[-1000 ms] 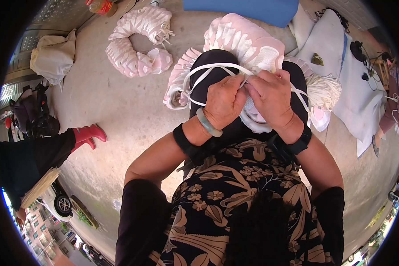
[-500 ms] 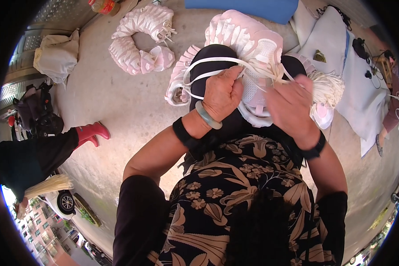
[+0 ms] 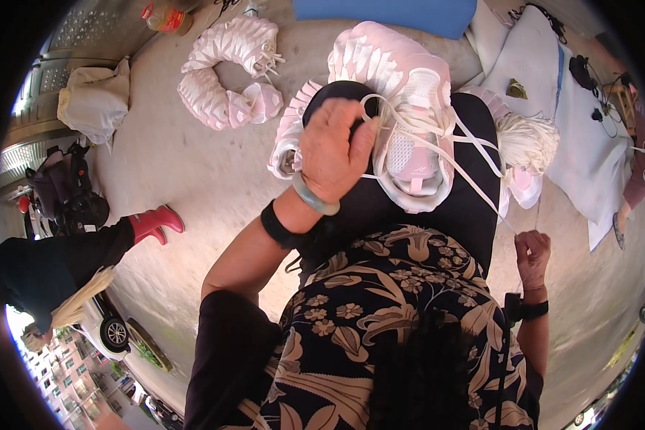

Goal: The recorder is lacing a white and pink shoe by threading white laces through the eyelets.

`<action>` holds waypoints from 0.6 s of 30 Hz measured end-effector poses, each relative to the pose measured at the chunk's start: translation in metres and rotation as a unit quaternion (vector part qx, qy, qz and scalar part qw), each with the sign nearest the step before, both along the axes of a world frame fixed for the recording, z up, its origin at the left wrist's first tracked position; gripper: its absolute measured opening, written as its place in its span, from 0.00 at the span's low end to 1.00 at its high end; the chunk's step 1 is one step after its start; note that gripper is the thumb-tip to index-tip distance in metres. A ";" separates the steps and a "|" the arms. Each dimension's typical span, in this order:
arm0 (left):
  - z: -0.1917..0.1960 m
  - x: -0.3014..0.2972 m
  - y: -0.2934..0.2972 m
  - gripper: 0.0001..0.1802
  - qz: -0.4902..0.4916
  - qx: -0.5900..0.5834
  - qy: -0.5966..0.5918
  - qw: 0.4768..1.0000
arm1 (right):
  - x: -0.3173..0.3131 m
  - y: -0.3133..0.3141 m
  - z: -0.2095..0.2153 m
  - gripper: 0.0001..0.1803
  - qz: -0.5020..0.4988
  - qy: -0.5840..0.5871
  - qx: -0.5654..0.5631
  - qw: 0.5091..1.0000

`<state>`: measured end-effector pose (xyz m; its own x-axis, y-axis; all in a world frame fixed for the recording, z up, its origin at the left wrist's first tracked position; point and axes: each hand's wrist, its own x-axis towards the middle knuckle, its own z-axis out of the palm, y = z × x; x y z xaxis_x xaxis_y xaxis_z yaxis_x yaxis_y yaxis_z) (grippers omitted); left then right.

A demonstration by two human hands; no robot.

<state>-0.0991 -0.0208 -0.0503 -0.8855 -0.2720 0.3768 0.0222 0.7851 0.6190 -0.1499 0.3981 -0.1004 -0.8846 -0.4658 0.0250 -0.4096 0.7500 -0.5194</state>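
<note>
A white and pink sneaker upper [image 3: 414, 161] lies across my thighs, its toe pointing away and its heel opening toward me. White shoelace [image 3: 473, 172] crosses its front and trails to the right. My left hand [image 3: 333, 147], wearing a pale bangle, is beside the upper's left edge; its thumb and bent fingers close on a loop of the lace. Out to the right and lower, my right hand [image 3: 534, 258] pinches the far end of the lace, which runs thin and straight from the upper. More nested uppers [image 3: 369, 57] extend beyond this one.
A curved bundle of nested uppers [image 3: 226, 72] lies on the floor at far left. White cord strands [image 3: 530, 143] hang by my right knee. A blue sheet [image 3: 387, 16] and white cloth [image 3: 588, 165] lie beyond. At left, another person wears red boots [image 3: 154, 223].
My right hand has drawn the lace away from the upper, out to the right and toward me. My left hand has shifted slightly left, and the upper's front is now uncovered.
</note>
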 end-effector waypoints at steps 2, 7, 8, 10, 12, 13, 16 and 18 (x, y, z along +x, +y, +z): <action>-0.003 -0.016 -0.010 0.15 -0.010 -0.055 0.032 0.998 | -0.011 -0.009 0.005 0.04 0.076 0.022 0.068 0.995; -0.025 -0.034 -0.024 0.16 -0.076 -0.110 -0.007 0.991 | -0.029 -0.070 0.030 0.11 0.112 0.129 -0.026 0.985; -0.027 -0.035 -0.024 0.15 -0.078 -0.116 -0.009 0.990 | -0.031 -0.079 0.033 0.13 0.124 0.112 -0.070 0.983; -0.031 -0.035 -0.030 0.15 -0.099 -0.086 -0.011 0.991 | -0.035 -0.104 0.042 0.14 0.151 0.094 -0.101 0.979; -0.030 -0.036 -0.033 0.15 -0.121 -0.056 -0.014 0.991 | -0.039 -0.126 0.048 0.15 0.177 0.075 -0.133 0.972; -0.026 -0.035 -0.032 0.16 -0.127 -0.003 -0.017 0.992 | -0.041 -0.136 0.050 0.17 0.210 0.071 -0.132 0.966; -0.023 -0.035 -0.029 0.16 -0.126 0.018 -0.018 0.992 | -0.040 -0.156 0.049 0.20 0.240 0.070 -0.122 0.960; -0.026 -0.034 -0.024 0.17 -0.106 -0.046 -0.014 0.993 | -0.039 -0.162 0.045 0.22 0.243 0.087 -0.116 0.959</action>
<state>-0.1335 -0.0450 -0.0761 -0.9293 -0.0441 0.3667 0.1772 0.8178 0.5475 -0.1893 0.2364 -0.0558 -0.5377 -0.7862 0.3045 -0.7767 0.3214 -0.5417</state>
